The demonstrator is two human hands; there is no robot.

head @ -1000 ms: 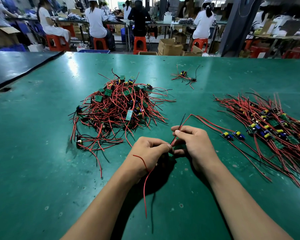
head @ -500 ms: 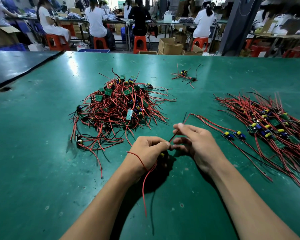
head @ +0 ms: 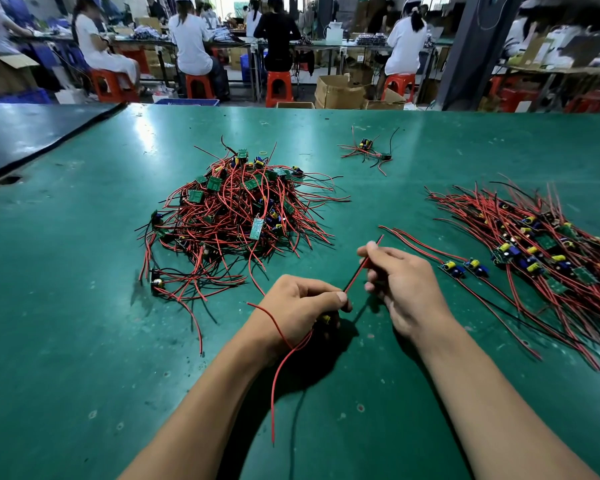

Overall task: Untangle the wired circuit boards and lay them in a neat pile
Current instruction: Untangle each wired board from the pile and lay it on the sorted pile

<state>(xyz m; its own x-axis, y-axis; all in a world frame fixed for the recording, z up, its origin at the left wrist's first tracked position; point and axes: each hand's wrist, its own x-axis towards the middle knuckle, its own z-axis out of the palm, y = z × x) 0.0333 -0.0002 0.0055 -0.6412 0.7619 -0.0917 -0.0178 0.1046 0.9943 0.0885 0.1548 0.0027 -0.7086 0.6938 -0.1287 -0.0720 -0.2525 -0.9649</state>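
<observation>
PCBs (head: 451, 266): 1 heap (head: 236, 220), 1 pile (head: 551, 258)

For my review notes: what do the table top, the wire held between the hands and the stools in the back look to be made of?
The table top looks like a rubber or vinyl mat: green, semi-glossy, softly reflecting light, scuffed. The held wire seems plastic-insulated: smooth red and black, bending freely. The stools look like moulded plastic: uniform orange-red.
</observation>
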